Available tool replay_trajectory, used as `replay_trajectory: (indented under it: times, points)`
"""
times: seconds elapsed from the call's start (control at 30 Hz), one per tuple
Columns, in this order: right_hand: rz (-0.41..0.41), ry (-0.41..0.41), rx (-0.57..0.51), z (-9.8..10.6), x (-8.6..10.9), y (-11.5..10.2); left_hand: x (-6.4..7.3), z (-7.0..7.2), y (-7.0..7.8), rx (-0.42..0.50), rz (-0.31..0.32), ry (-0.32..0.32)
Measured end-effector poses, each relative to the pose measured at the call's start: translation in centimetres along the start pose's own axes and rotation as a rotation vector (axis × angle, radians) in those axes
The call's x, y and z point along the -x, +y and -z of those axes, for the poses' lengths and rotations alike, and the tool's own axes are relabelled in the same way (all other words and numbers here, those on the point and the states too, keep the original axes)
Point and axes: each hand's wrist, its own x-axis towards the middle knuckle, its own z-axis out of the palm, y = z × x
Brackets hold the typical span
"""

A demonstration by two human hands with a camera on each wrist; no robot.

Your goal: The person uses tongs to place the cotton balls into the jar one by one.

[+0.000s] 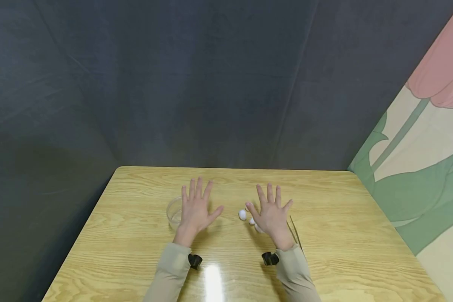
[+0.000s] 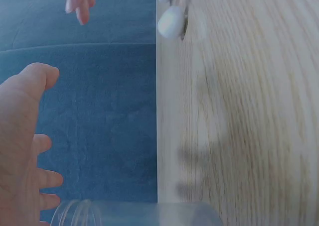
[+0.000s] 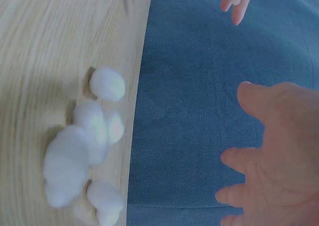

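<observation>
My left hand (image 1: 197, 212) is held above the table with its fingers spread, over the right side of a clear round container (image 1: 172, 214). In the left wrist view, the see-through wall of that container (image 2: 134, 214) shows below the fingers. My right hand (image 1: 272, 216), also spread and holding nothing, hovers over several white cotton balls (image 1: 242, 214). It hides part of them in the head view; the right wrist view shows the cotton balls (image 3: 107, 84) grouped on the wood. Two thin dark prongs (image 1: 295, 233) lie beside the right wrist, partly covered by the sleeve.
The light wooden table (image 1: 136, 218) reaches back to a dark blue cloth (image 1: 211, 84). A wall panel with a painted flower (image 1: 419, 180) stands on the right. Each wrist carries a small black camera (image 1: 194, 261). Light glares off the table's front.
</observation>
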Motion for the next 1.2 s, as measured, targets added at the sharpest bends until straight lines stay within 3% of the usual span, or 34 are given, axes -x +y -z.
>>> replay_trajectory:
  times: [0.4, 0.77, 0.9, 1.2]
  points:
    - [0.065, 0.139, -0.035, -0.1, 0.8, 1.4, 0.4, 0.6, -1.6, 0.089, -0.001, 0.086]
    - [0.036, 0.217, -0.07, 0.2, 1.3, 3.1, 1.2, 1.1, -3.4, 0.171, 0.025, 0.133]
    - [0.036, 0.245, -0.08, 0.3, 1.5, 3.8, 1.5, 1.1, -4.2, 0.247, 0.028, 0.165]
    - [-0.038, 0.193, -0.127, 0.6, 2.5, 4.9, 2.2, 1.1, -5.8, 0.385, 0.068, 0.209]
